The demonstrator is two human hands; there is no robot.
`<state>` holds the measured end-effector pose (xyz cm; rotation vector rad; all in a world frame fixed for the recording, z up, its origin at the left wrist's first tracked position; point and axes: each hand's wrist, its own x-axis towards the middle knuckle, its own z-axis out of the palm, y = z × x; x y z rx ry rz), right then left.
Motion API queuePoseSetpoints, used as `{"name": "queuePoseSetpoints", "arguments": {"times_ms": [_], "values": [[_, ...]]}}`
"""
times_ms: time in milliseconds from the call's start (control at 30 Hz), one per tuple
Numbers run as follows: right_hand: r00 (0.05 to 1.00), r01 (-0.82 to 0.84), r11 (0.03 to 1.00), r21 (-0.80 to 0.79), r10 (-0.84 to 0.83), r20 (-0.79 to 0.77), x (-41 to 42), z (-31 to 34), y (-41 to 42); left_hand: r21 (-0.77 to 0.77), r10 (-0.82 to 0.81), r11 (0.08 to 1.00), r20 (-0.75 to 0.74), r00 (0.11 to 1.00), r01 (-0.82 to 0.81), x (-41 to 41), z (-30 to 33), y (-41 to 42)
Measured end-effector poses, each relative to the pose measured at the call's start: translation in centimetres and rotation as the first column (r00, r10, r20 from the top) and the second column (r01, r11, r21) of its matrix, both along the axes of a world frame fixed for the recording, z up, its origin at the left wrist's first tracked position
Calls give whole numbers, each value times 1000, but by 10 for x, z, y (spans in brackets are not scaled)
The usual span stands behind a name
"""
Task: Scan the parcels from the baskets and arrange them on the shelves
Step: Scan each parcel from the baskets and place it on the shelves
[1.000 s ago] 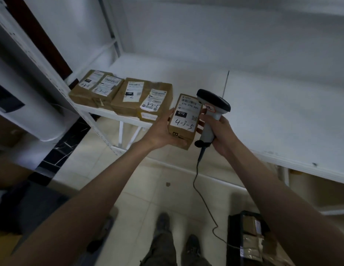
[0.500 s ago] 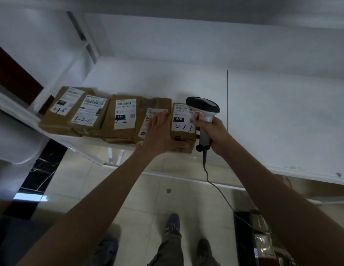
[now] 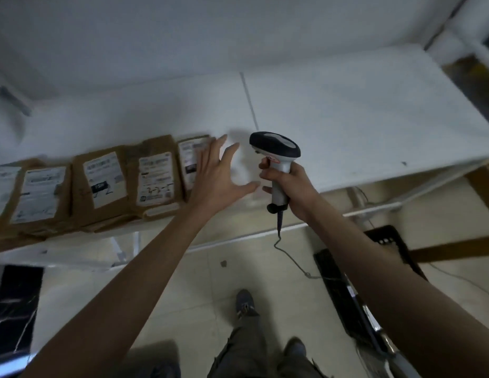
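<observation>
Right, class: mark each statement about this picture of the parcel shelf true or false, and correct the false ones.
1. The right hand grips the scanner. True.
2. The left hand holds a parcel. False: its fingers are spread and hold nothing.
3. The parcels lie in a row on the white shelf. True.
4. The scanner is cordless. False: a cable hangs from its handle.

Dim room: white wall (image 3: 183, 36) above pale tiled floor (image 3: 237, 257)
</observation>
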<state>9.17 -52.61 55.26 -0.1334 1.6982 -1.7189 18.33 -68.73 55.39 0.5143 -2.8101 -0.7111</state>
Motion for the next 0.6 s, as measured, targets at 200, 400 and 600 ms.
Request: {"name": "queuePoseSetpoints", "arguments": {"times_ms": [200,400,600], "values": [[936,351,936,9,-351,-19,13,8,143,38,-321,947,19,947,320,-49,2,129],[726,686,726,56,-687,21,92,0,328,122,-649,761,137,748,638,-31,-15,316],[478,867,477,145,-878,30,209,-16,481,210,-818,565,265,510,798,34,-40,486]]}}
